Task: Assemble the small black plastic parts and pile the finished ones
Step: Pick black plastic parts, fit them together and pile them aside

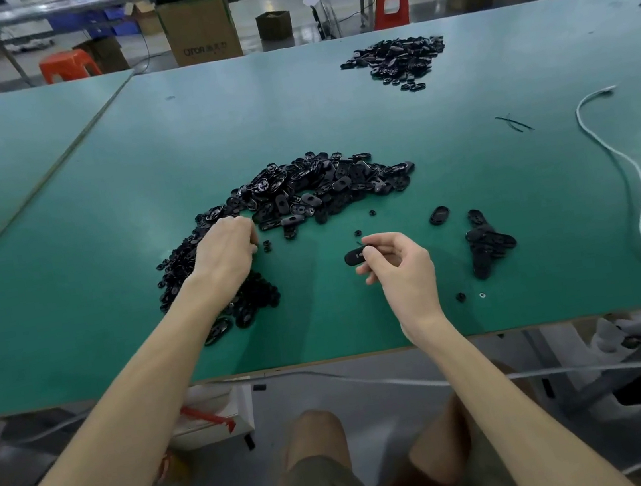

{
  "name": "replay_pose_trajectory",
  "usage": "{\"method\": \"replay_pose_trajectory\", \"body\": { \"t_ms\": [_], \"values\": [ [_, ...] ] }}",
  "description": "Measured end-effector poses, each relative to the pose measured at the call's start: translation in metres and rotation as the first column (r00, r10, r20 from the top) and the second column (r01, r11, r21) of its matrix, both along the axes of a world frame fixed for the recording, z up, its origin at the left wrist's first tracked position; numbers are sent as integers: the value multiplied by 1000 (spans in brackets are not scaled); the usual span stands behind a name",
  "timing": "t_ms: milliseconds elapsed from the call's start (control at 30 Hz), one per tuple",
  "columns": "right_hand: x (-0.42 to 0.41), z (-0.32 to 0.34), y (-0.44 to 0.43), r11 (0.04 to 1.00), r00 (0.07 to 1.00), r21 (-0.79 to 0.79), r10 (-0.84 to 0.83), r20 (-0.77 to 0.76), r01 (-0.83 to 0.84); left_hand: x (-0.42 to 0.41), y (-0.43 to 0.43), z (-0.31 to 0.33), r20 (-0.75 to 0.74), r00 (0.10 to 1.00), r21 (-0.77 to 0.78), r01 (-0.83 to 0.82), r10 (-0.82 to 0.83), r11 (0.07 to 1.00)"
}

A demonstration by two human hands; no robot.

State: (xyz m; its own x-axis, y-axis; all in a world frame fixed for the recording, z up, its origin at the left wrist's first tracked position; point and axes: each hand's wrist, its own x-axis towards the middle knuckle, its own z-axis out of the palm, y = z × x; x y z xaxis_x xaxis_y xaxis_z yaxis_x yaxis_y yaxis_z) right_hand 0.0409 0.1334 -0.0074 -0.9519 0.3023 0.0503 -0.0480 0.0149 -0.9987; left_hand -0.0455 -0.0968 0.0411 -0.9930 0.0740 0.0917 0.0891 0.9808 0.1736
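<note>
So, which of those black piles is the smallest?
The little cluster just right of the right hand: only a handful of pieces, whereas the central heap and the far pile hold many more.

The heap of black parts (302,191) is showing smooth, glossy plastic. The oval part (354,257), at 5 o'clock from it, is looking duller. The green table top (71,190) is appearing matt. At 12 o'clock a box (198,26) is showing brown cardboard, and at 11 o'clock a stool (68,64) is showing orange plastic.
</note>
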Motion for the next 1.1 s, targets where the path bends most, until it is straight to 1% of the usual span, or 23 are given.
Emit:
{"method": "replay_pose_trajectory", "body": {
  "t_ms": [267, 333, 367, 433, 500, 567, 667, 767, 833, 933, 1100],
  "values": [
    [0, 0, 0, 1000, 1000, 6, -2, 2, 2, 1, 5, 0, -59, 998, 15, -13, 14, 1000],
    [0, 0, 0, 1000, 1000, -6, -4, -2, 4, 3, 10, 3, -81, 997, 87, -7, 14, 996],
    [1, 0, 0, 1000, 1000, -15, -7, -7, 7, 4, 13, 5, -76, 997, 168, 2, 11, 986],
    [1, 0, 1, 999, 1000, -35, -12, -15, 11, 8, 24, 10, -18, 999, 397, 34, -29, 917],
    [1, 0, 0, 999, 1000, -51, -14, -21, 13, 15, 37, 13, 34, 993, 593, 73, -115, 802],
    [2, 1, 0, 998, 1000, -63, -18, -25, 16, 23, 50, 10, 38, 983, 728, 94, -177, 679],
    [1, 1, 0, 997, 999, -67, -27, -25, 25, 34, 66, -2, 61, 977, 870, 49, -206, 491],
    [0, 0, 1, 997, 999, -70, -39, -26, 37, 42, 75, -13, 95, 976, 932, -18, -196, 362],
    [0, -1, 1, 996, 999, -79, -47, -24, 45, 46, 78, -18, 116, 977, 949, -56, -179, 311],
    [0, -2, 1, 996, 999, -78, -48, -16, 46, 50, 81, -24, 134, 978, 959, -87, -158, 271],
    [0, -1, 1, 994, 998, -94, -58, -10, 57, 53, 83, -29, 112, 984, 965, -74, -140, 251]
  ]
}}
